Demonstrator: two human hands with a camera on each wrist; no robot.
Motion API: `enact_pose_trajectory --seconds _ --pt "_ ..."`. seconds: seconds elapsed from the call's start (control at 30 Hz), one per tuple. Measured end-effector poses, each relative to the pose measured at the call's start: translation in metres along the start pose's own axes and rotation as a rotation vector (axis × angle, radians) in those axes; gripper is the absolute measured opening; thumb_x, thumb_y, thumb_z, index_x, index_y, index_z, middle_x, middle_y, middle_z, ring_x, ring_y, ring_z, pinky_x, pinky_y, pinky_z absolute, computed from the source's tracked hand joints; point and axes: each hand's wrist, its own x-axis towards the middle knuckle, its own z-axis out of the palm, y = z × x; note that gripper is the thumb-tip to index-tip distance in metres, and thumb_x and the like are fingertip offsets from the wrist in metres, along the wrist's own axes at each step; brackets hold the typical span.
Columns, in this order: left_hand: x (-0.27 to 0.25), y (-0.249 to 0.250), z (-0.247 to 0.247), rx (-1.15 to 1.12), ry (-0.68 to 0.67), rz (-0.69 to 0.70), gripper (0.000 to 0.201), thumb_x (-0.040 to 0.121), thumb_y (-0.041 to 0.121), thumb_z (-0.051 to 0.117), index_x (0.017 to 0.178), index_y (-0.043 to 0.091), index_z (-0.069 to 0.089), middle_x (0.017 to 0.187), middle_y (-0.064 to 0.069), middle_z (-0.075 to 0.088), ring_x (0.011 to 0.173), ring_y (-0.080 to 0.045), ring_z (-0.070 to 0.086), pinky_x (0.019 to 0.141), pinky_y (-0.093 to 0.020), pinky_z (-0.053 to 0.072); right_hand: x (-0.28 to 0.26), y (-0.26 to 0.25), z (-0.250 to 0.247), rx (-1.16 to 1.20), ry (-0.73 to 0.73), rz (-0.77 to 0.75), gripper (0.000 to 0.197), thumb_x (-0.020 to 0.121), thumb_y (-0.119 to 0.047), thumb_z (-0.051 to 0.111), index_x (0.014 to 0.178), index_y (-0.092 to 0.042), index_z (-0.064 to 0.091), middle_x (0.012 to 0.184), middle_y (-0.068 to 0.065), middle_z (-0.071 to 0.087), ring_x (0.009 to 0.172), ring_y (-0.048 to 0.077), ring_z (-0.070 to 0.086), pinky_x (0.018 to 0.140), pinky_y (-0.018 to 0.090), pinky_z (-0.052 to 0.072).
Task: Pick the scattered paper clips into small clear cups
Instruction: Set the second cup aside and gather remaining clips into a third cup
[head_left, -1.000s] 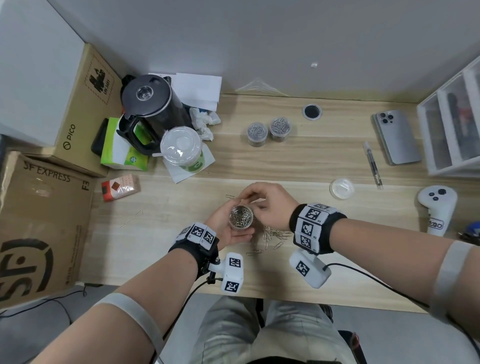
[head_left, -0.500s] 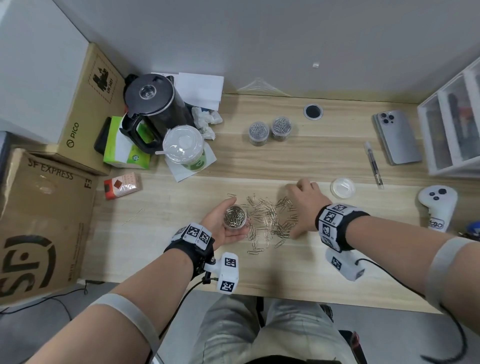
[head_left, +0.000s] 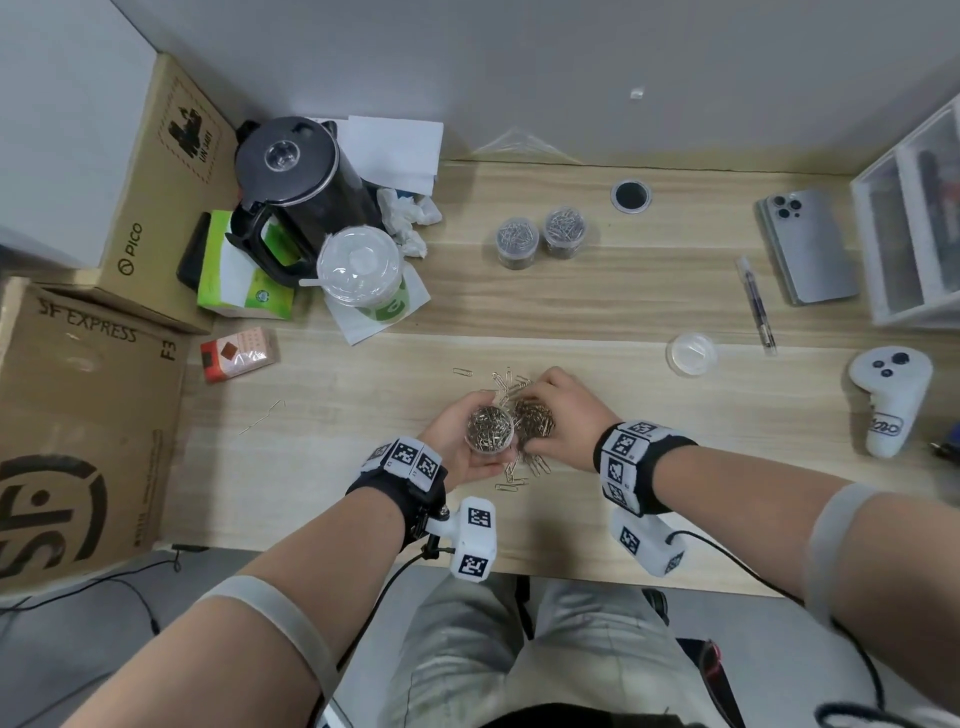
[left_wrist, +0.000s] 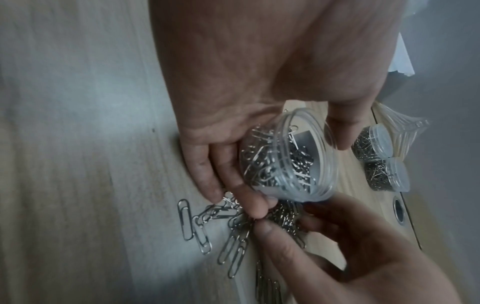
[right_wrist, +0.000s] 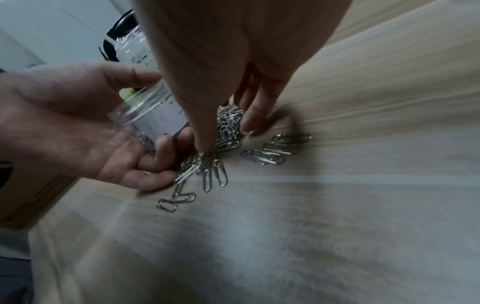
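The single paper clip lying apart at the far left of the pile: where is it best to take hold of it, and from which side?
A judgement: take the single paper clip across its two long wires, near the middle, with a thumb-and-fingertip grip from straight above. It lies flat on the desk, so no side gives an edge to get under. It lies apart from the pile, so fingers have room around it.

Light wood-grain desk (head_left: 597, 306) set against a grey wall. Lying on it: loose paper clips (head_left: 511, 486) near the front edge; two filled clear cups (head_left: 540, 240) side by side towards the back; a round clear lid (head_left: 691, 354); a pen (head_left: 756, 306); a phone (head_left: 808, 244) face down; a white controller (head_left: 888, 402); a black kettle (head_left: 298, 192); a lidded drink cup (head_left: 363, 275); a small red packet (head_left: 239, 353); a bent wire (head_left: 262, 415).
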Motion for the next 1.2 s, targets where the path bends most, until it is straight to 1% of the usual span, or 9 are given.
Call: enact_pose_trajectory --seconds 0.2,0.3,0.4,0.6,0.67,0.77,0.9,1.03,1.2 --pt "-0.002 0.003 -0.007 -0.064 0.073 0.032 0.053 0.091 0.048 0.060 0.128 0.011 0.060 0.099 -0.014 0.072 0.073 -0.027 0.069 0.095 -0.041 0.054 -0.017 -0.004 -0.013 -0.219 -0.020 0.078 0.131 0.038 -0.072 0.081 0.146 -0.021 0.026 0.134 0.001 0.030 0.124 0.019 0.032 0.099 0.036 0.041" --pt "-0.005 0.005 -0.012 -0.100 0.102 0.042 0.057 0.089 0.046 0.063 0.134 0.011 0.056 0.099 -0.015 0.073 0.075 -0.029 0.069 0.085 -0.039 0.056 -0.018 -0.013 0.003 -0.280 -0.047 0.087 0.141 0.037 -0.079 0.076 0.148 -0.014 0.019 0.140 0.004 0.026 0.128 0.022 0.028 0.104 0.037 0.038" --pt "-0.008 0.006 -0.017 -0.099 0.115 0.043 0.059 0.090 0.047 0.061 0.134 0.008 0.057 0.101 -0.016 0.071 0.078 -0.029 0.068 0.084 -0.038 0.055 -0.011 -0.023 0.018 -0.266 -0.019 0.070 0.126 0.045 -0.071 0.080 0.145 -0.016 0.027 0.137 0.005 0.029 0.124 0.022 0.030 0.104 0.036 0.038" --pt "-0.013 0.011 -0.023 -0.081 0.131 0.041 0.045 0.093 0.046 0.058 0.116 0.008 0.063 0.098 -0.017 0.072 0.081 -0.029 0.067 0.091 -0.040 0.053 -0.002 -0.019 0.009 -0.132 0.003 -0.015 0.061 0.072 -0.038 0.079 0.126 -0.027 0.055 0.123 0.002 0.040 0.112 0.021 0.035 0.100 0.037 0.040" --pt "-0.014 0.012 -0.024 -0.084 0.138 0.038 0.044 0.093 0.045 0.058 0.116 0.008 0.062 0.095 -0.016 0.072 0.081 -0.029 0.066 0.091 -0.040 0.053 -0.002 -0.016 0.001 -0.148 0.026 -0.029 0.063 0.072 -0.041 0.079 0.127 -0.026 0.053 0.123 0.001 0.040 0.112 0.020 0.036 0.096 0.039 0.044" --pt "-0.015 0.015 -0.023 -0.082 0.140 0.036 0.046 0.093 0.046 0.058 0.121 0.009 0.061 0.099 -0.017 0.071 0.079 -0.029 0.067 0.091 -0.040 0.053 -0.003 -0.010 -0.012 -0.189 0.009 0.018 0.097 0.054 -0.053 0.084 0.136 -0.026 0.040 0.127 0.001 0.034 0.114 0.019 0.036 0.089 0.035 0.048" --pt "-0.014 0.016 -0.024 -0.082 0.147 0.014 0.057 0.093 0.046 0.059 0.134 0.006 0.057 0.097 -0.015 0.071 0.076 -0.029 0.067 0.091 -0.039 0.053 -0.007 0.002 -0.020 -0.299 -0.147 0.030 0.124 0.037 -0.044 0.091 0.142 -0.026 0.027 0.130 0.002 0.028 0.117 0.021 0.035 0.095 0.035 0.047" --pt "-0.014 0.013 -0.026 -0.076 0.150 0.005 0.061 0.091 0.047 0.059 0.138 0.007 0.056 0.098 -0.014 0.072 0.077 -0.028 0.068 0.089 -0.038 0.052 -0.003 0.007 -0.009 -0.217 -0.174 0.010 0.108 0.049 -0.031 0.093 0.142 -0.024 0.038 0.130 0.003 0.032 0.118 0.023 0.038 0.102 0.033 0.041" --pt "-0.016 0.011 -0.028 -0.070 0.152 0.007 0.064 0.090 0.048 0.059 0.139 0.007 0.056 0.105 -0.014 0.072 0.076 -0.027 0.069 0.083 -0.036 0.053 0.005 0.009 -0.006 -0.067 -0.103 0.006 0.083 0.062 -0.026 0.089 0.135 -0.024 0.049 0.123 0.000 0.041 0.112 0.022 0.050 0.098 0.030 0.042"
